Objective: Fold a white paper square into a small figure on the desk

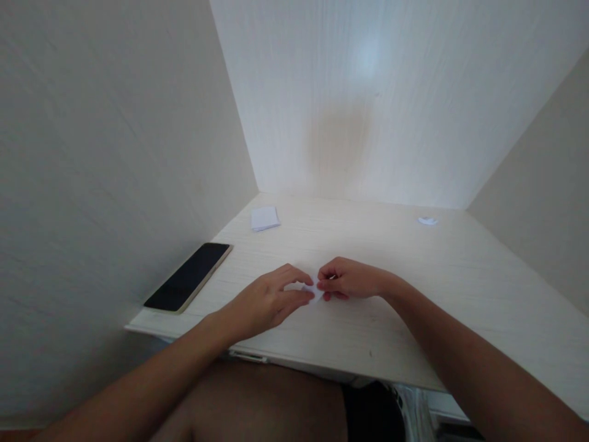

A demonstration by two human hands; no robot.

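A small piece of white paper (314, 292) sits between my two hands, low over the middle of the desk. My left hand (278, 296) comes in from the left and grips the paper's left side between thumb and fingers. From the right, my right hand (346, 279) pinches the paper's other side with its fingertips, the remaining fingers curled. The fingers partly cover the paper, so its folds cannot be made out clearly.
A stack of white paper squares (265, 218) lies at the back left. A black-screened phone (188, 277) rests along the left wall. At the back right is a small white folded paper piece (427, 221). Walls enclose the white desk (368, 245) on three sides.
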